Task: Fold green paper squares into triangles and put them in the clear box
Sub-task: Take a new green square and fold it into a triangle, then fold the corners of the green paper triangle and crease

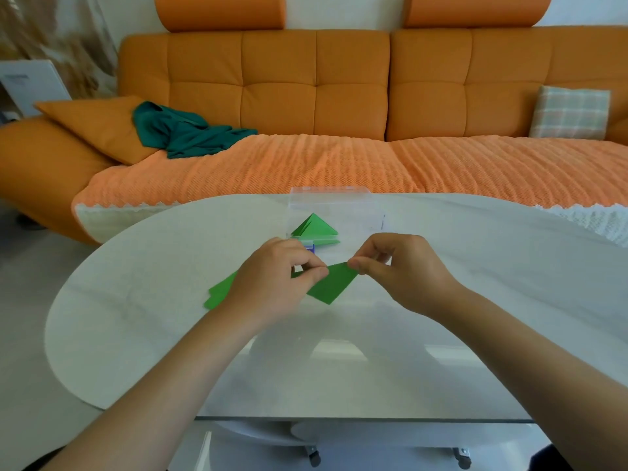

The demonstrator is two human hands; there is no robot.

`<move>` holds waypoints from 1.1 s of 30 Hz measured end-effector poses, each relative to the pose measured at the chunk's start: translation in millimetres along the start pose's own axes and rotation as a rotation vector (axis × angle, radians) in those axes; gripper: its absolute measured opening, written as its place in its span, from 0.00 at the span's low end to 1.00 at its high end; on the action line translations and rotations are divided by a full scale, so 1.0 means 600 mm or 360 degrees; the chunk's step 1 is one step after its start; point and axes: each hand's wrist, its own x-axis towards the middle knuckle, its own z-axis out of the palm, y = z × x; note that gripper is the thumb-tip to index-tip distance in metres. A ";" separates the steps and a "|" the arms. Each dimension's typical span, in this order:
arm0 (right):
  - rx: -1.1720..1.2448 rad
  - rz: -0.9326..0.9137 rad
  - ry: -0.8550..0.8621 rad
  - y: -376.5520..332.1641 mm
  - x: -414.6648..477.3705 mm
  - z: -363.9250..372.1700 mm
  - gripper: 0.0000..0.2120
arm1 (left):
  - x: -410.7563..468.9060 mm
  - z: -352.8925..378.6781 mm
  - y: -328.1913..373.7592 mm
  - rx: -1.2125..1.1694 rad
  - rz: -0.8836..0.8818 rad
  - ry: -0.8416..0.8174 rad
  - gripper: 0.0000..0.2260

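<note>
Presently, with the fingers of the left hand and the right hand each pinching an end of the green paper over the counter, near the clear box, uneven pull could slide the corners out of line and crease a lopsided triangle.

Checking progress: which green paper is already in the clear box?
The folded triangle at the back, inside the clear box; the pinched piece and the stack by the left hand lie outside.
</note>
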 end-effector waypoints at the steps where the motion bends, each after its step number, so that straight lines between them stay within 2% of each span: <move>1: -0.0018 0.0012 0.0041 0.000 0.000 0.001 0.06 | 0.000 0.000 0.000 -0.0018 -0.0042 0.0018 0.03; 6: 0.0009 0.0018 0.0320 0.000 0.003 0.006 0.03 | 0.001 -0.004 -0.001 -0.0257 -0.0328 -0.0021 0.04; 7: -0.0009 -0.0042 0.0379 0.002 0.002 0.007 0.01 | 0.002 -0.004 0.000 -0.0380 -0.0422 0.0005 0.05; 8: -0.0062 -0.0145 0.0400 0.002 0.000 0.007 0.04 | 0.002 -0.002 0.001 -0.0541 -0.0537 0.0049 0.04; 10: -0.0161 -0.0439 0.0249 0.004 -0.006 0.010 0.13 | 0.000 0.002 0.008 -0.0832 -0.0795 0.0084 0.04; 13: -0.0466 -0.0742 -0.0053 0.002 -0.015 0.025 0.23 | -0.006 0.007 0.022 -0.1180 -0.0979 -0.0106 0.06; 15: -0.0593 -0.0776 -0.0037 0.003 -0.014 0.035 0.22 | -0.008 0.010 0.026 -0.1254 -0.0992 -0.0214 0.08; 17: -0.0519 -0.0783 0.0073 0.004 -0.010 0.037 0.14 | -0.007 0.010 0.027 -0.1246 -0.0982 -0.0257 0.08; 20: -0.0323 -0.0749 0.0131 0.008 -0.004 0.027 0.06 | -0.007 0.010 0.024 -0.1270 -0.0957 -0.0255 0.06; 26: -0.0098 -0.0597 -0.0039 0.011 -0.008 0.019 0.05 | -0.008 0.015 0.025 -0.1463 -0.0922 -0.0140 0.07; 29: 0.0080 -0.0365 -0.0108 0.003 -0.010 0.012 0.02 | -0.010 0.015 0.028 -0.1433 -0.0876 -0.0163 0.08; 33: 0.0260 -0.0031 -0.0076 -0.003 -0.005 0.010 0.05 | -0.012 0.015 0.035 -0.1417 -0.0801 -0.0248 0.08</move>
